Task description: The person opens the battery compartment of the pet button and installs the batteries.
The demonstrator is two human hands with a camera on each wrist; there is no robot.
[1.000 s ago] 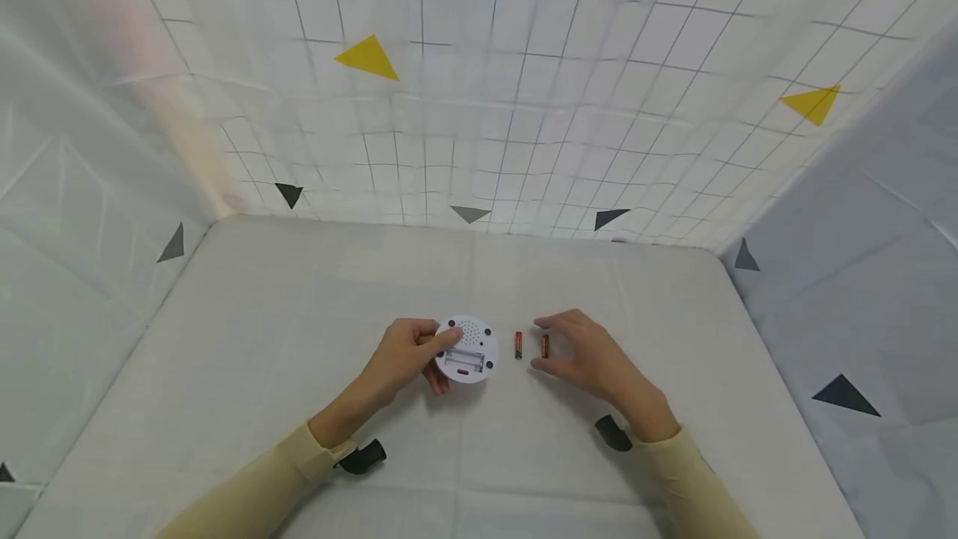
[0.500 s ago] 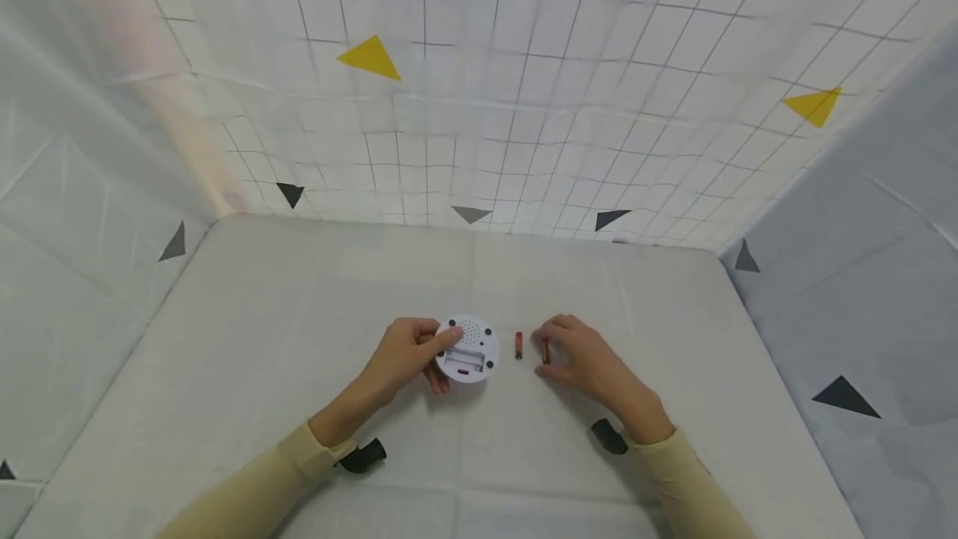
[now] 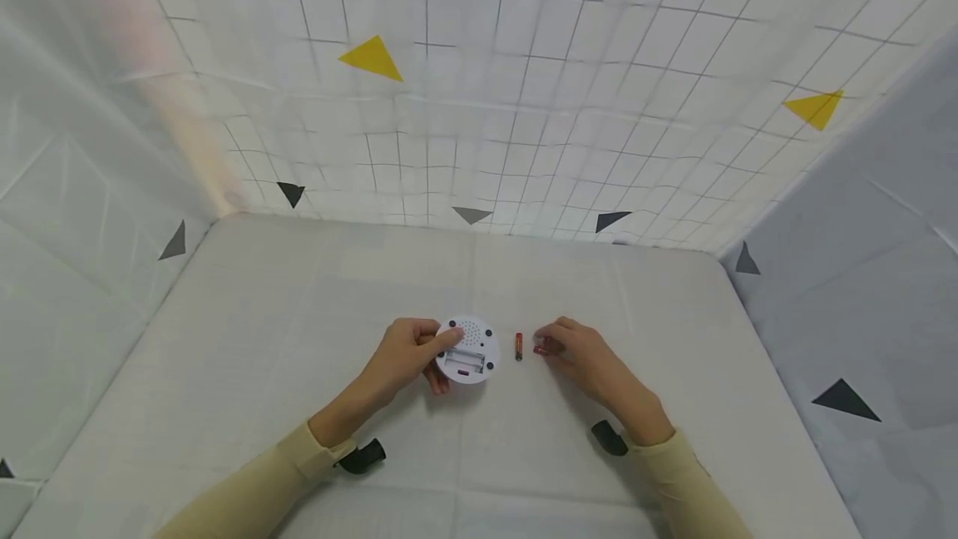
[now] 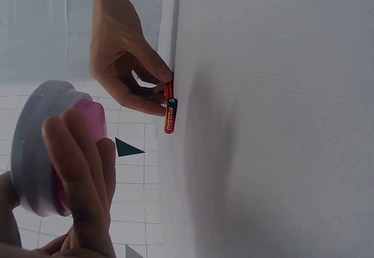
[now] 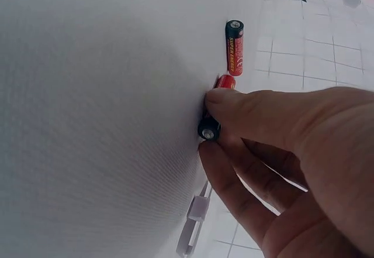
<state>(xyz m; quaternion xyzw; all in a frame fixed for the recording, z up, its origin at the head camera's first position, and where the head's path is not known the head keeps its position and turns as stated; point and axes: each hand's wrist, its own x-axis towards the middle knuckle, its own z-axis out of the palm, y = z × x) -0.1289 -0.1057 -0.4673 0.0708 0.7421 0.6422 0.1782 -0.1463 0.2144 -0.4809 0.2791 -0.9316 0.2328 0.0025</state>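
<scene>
My left hand [image 3: 400, 356] grips a round white device [image 3: 485, 339], thumb across its perforated face and fingers behind. The bare battery compartment [image 3: 464, 360] faces up towards the head camera; a pink part [image 4: 93, 117] shows on the other side in the left wrist view. To the right, my right hand [image 3: 587, 360] pinches a red and black battery [image 3: 542, 350] between thumb and fingers, close over the table. Its dark end with the metal terminal points towards the right wrist camera. A second battery [image 3: 519, 346] of the same kind lies between the device and my right hand.
A white cloth covers the table [image 3: 359, 273]. Behind it hangs a white sheet with grid lines [image 3: 464, 165], and pale sheets stand at both sides. Black wrist cameras [image 3: 362, 457] sit below each hand.
My right hand has closed its thumb and fingers on the nearer battery and turned it from lengthwise to more crosswise. The left hand, the device and the other battery have stayed put.
</scene>
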